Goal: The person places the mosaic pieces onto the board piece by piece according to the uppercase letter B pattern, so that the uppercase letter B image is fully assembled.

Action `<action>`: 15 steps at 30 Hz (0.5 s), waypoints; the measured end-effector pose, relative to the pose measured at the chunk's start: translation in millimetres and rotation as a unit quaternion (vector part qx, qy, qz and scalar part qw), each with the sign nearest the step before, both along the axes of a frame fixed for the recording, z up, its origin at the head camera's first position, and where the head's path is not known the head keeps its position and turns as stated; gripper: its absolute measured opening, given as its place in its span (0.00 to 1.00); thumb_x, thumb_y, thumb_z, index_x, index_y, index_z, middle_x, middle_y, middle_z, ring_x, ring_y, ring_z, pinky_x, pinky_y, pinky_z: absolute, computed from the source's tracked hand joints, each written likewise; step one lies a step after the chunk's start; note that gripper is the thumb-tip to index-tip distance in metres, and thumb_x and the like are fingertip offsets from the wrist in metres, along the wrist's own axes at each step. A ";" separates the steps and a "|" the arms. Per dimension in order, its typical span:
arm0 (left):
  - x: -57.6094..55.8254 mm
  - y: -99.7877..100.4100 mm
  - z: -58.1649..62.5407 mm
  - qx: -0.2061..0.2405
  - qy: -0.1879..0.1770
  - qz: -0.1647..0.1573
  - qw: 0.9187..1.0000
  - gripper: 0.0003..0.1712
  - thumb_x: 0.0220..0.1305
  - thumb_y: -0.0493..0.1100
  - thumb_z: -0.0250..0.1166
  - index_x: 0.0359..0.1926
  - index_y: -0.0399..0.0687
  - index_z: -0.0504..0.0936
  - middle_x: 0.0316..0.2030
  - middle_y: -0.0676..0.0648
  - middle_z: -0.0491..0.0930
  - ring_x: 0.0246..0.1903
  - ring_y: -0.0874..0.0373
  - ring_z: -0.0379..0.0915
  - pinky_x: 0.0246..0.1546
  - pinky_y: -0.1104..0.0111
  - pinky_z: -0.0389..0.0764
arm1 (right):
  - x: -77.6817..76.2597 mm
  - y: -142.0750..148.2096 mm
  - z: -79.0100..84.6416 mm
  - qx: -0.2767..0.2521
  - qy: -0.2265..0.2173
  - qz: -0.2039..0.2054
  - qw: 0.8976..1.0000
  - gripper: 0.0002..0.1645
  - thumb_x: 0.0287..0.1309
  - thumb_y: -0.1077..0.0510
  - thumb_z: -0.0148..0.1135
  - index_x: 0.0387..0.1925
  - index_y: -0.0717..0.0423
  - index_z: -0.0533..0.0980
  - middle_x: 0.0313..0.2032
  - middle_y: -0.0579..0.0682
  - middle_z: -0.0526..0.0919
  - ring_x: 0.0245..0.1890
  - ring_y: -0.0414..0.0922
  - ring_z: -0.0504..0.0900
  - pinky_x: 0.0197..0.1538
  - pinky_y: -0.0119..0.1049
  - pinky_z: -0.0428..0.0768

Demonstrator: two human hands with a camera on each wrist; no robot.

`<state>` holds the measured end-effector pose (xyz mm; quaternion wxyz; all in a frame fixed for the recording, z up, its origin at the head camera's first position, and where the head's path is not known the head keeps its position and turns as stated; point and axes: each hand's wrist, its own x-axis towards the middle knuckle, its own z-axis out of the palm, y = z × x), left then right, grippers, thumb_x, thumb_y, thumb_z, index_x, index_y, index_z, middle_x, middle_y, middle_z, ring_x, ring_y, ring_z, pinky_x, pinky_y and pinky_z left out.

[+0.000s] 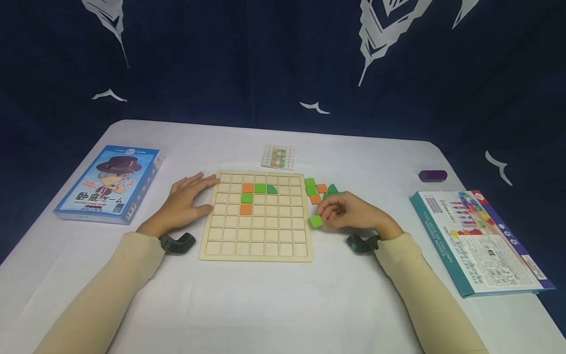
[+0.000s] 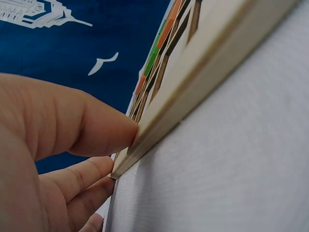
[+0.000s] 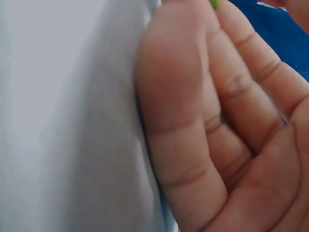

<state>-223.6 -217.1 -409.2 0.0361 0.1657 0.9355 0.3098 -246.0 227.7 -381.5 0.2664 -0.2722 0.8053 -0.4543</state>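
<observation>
A wooden grid board [image 1: 226, 235] lies mid-table. In its upper part sit two orange squares, two light green squares and a dark green rounded piece [image 1: 271, 189]. My left hand [image 1: 183, 204] lies at the board's left edge, fingers extended; in the left wrist view its thumb [image 2: 104, 128] touches the rim. Beside the right edge, my right hand [image 1: 347, 212] pinches a light green square tile [image 1: 316, 221] at its fingertips. Only a sliver of green shows in the right wrist view, above the curled fingers [image 3: 169, 82]. Loose green and orange tiles [image 1: 311, 191] lie just beyond that hand.
A small pattern card [image 1: 277, 157] lies behind the board. At the left is a blue game box [image 1: 112, 184]. A teal and white box [image 1: 482, 243] lies at the right, with a purple oblong object [image 1: 433, 176] behind it. A dark curtain hangs behind the table.
</observation>
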 end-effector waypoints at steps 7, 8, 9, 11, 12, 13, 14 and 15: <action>-0.2 -0.9 -0.4 0.000 -0.003 0.000 1.000 0.41 0.67 0.42 0.65 0.80 0.45 0.68 0.83 0.38 0.59 0.84 0.35 0.41 0.82 0.39 0.34 | 2.9 -10.2 5.5 -0.002 -0.003 -0.016 1.000 0.16 0.62 0.74 0.67 0.52 0.75 0.79 0.37 0.53 0.91 0.36 0.37 0.86 0.47 0.27 0.83; -0.3 -1.1 -0.5 0.001 -0.002 0.000 1.000 0.41 0.67 0.42 0.65 0.80 0.45 0.68 0.83 0.38 0.59 0.84 0.35 0.41 0.82 0.39 0.34 | 3.2 -12.2 6.3 -0.001 -0.005 -0.021 1.000 0.17 0.63 0.74 0.68 0.52 0.74 0.79 0.36 0.53 0.91 0.36 0.37 0.86 0.48 0.27 0.82; -0.4 -1.2 -0.7 0.001 -0.002 0.000 1.000 0.41 0.67 0.42 0.65 0.80 0.45 0.68 0.83 0.38 0.59 0.84 0.35 0.41 0.82 0.39 0.35 | 3.7 -14.5 7.3 0.001 -0.008 -0.027 1.000 0.17 0.63 0.73 0.68 0.53 0.73 0.79 0.36 0.52 0.91 0.36 0.37 0.86 0.49 0.27 0.82; -0.7 -1.4 -1.1 0.001 -0.002 0.001 1.000 0.41 0.66 0.42 0.65 0.80 0.45 0.68 0.83 0.38 0.59 0.84 0.35 0.41 0.82 0.39 0.35 | 4.1 -19.1 8.5 0.007 -0.012 -0.038 0.999 0.18 0.63 0.72 0.69 0.53 0.72 0.79 0.35 0.51 0.92 0.36 0.37 0.86 0.50 0.28 0.80; -0.9 -1.3 -1.3 0.000 -0.002 0.001 1.000 0.41 0.66 0.42 0.65 0.80 0.44 0.68 0.83 0.38 0.60 0.84 0.35 0.41 0.82 0.39 0.35 | 4.5 -21.6 9.1 0.010 -0.013 -0.043 0.999 0.18 0.62 0.71 0.70 0.54 0.71 0.79 0.35 0.50 0.92 0.36 0.37 0.85 0.50 0.28 0.80; -1.0 -1.2 -1.4 0.000 -0.002 0.002 1.000 0.41 0.66 0.42 0.65 0.80 0.44 0.68 0.83 0.38 0.60 0.84 0.35 0.41 0.82 0.39 0.35 | 5.0 -24.2 9.8 0.011 -0.013 -0.047 0.999 0.19 0.62 0.70 0.71 0.54 0.70 0.79 0.35 0.49 0.92 0.36 0.36 0.85 0.51 0.28 0.78; -1.1 -1.1 -1.6 0.000 -0.003 0.002 1.000 0.41 0.67 0.42 0.65 0.80 0.44 0.68 0.83 0.38 0.60 0.84 0.35 0.41 0.82 0.39 0.35 | 5.5 -27.1 10.5 0.011 -0.013 -0.052 0.999 0.19 0.62 0.69 0.71 0.53 0.70 0.80 0.34 0.48 0.92 0.35 0.37 0.84 0.50 0.28 0.77; -1.2 -0.9 -1.8 0.000 -0.003 0.002 1.000 0.41 0.67 0.42 0.65 0.80 0.44 0.68 0.83 0.38 0.60 0.84 0.35 0.41 0.82 0.39 0.35 | 5.8 -30.1 10.9 0.010 -0.013 -0.056 0.998 0.19 0.62 0.69 0.72 0.53 0.69 0.80 0.33 0.48 0.92 0.34 0.37 0.83 0.49 0.29 0.77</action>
